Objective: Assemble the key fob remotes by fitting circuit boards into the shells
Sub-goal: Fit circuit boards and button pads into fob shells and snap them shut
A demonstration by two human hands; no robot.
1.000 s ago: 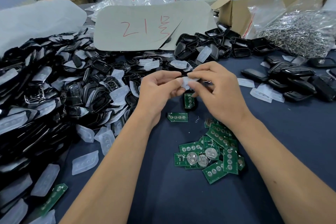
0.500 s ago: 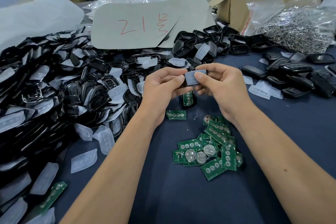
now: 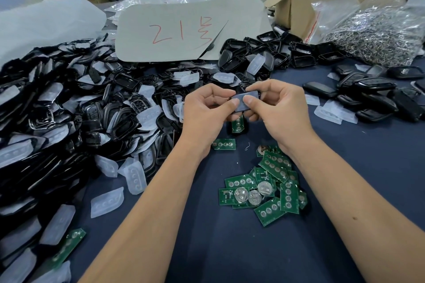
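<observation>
Both hands hold one black key fob shell (image 3: 251, 95) with a translucent button pad (image 3: 241, 101) lying in it, above the dark blue table. My left hand (image 3: 205, 111) grips its left end, thumb on the pad's edge. My right hand (image 3: 279, 108) grips the right end, with its thumb pressing the pad. Directly below the hands lies a shell with a green board (image 3: 238, 124) in it. A single green circuit board (image 3: 224, 144) lies nearby, and a heap of circuit boards (image 3: 264, 187) sits between my forearms.
A big heap of black shells and translucent pads (image 3: 69, 122) fills the left side. More shells (image 3: 287, 53) lie at the back, closed fobs (image 3: 372, 92) on the right. Behind stand a grey card (image 3: 184, 30), a cardboard box (image 3: 296, 14) and a bag of metal rings (image 3: 377, 37).
The translucent pad, first pinched between my fingertips, now lies in the black shell. Both hands have turned the shell face up, with thumbs on the pad.
</observation>
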